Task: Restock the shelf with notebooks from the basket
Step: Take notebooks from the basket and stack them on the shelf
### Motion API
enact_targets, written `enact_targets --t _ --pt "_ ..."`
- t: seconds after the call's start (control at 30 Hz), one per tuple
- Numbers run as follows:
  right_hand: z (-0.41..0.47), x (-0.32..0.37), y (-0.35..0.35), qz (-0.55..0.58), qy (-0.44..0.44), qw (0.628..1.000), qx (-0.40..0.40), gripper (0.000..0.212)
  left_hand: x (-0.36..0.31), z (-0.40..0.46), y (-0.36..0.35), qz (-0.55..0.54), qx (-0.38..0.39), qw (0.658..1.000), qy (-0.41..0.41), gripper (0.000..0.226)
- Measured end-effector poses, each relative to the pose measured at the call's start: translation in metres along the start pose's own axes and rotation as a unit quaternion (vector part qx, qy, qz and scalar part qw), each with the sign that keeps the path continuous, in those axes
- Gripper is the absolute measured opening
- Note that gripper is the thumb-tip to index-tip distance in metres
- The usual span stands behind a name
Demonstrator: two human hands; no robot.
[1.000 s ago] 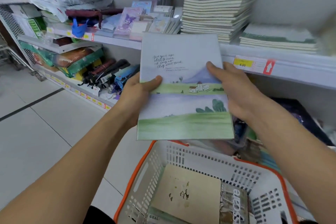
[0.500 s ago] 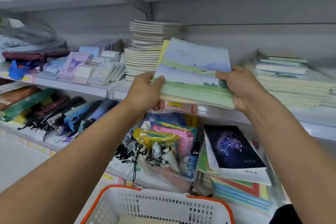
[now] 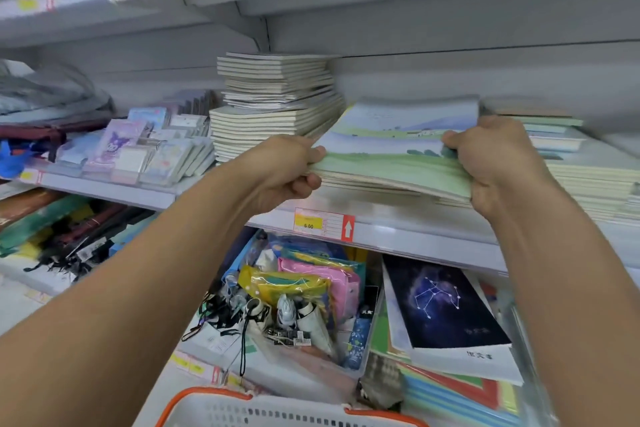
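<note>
Both hands hold a green notebook point(image 3: 391, 149) in the middle of the frame. The left hand point(image 3: 280, 170) pinches its left edge, thumb on top and fingers curled under. The right hand point(image 3: 491, 156) grips its right edge. The notebook lies almost flat over the shelf point(image 3: 398, 236), on a low pile. A tall stack point(image 3: 273, 100) stands just left. The basket point(image 3: 277, 409) rim shows at the bottom.
</note>
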State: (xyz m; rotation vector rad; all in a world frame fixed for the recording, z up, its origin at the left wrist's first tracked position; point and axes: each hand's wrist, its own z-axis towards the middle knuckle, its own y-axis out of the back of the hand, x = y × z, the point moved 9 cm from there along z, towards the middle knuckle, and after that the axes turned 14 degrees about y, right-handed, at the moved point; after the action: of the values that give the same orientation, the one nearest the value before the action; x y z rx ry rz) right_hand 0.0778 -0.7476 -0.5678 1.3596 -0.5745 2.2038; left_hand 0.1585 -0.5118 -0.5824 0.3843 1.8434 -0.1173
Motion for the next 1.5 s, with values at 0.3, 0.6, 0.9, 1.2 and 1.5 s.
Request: enact_targets --t 0.3,0.6,0.9,1.2,1.5 --pt "0.000 -0.066 -0.056 -0.042 -0.106 0.970 0.212 0.106 0.018 0.063 0.030 0.209 -0.104 0.972 0.016 0.073" --pt "0.036 -0.074 -0.038 -0.386 0.042 0.915 0.114 0.019 -0.003 0.087 0.018 0.381 -0.291 0.874 -0.084 0.007" --pt "0.004 -0.020 -0.050 -0.527 0.171 0.827 0.096 0.021 -0.006 0.035 0.026 0.356 -0.238 0.883 -0.194 0.047" --pt "-0.261 -0.163 -0.199 -0.197 0.001 0.709 0.677 0.021 0.214 -0.096 0.103 0.594 0.007 0.795 0.127 0.022" --pt "-0.442 -0.409 -0.093 -0.415 -0.152 0.558 0.702 0.133 0.272 -0.123 0.135 0.622 0.005 0.770 0.143 0.043"
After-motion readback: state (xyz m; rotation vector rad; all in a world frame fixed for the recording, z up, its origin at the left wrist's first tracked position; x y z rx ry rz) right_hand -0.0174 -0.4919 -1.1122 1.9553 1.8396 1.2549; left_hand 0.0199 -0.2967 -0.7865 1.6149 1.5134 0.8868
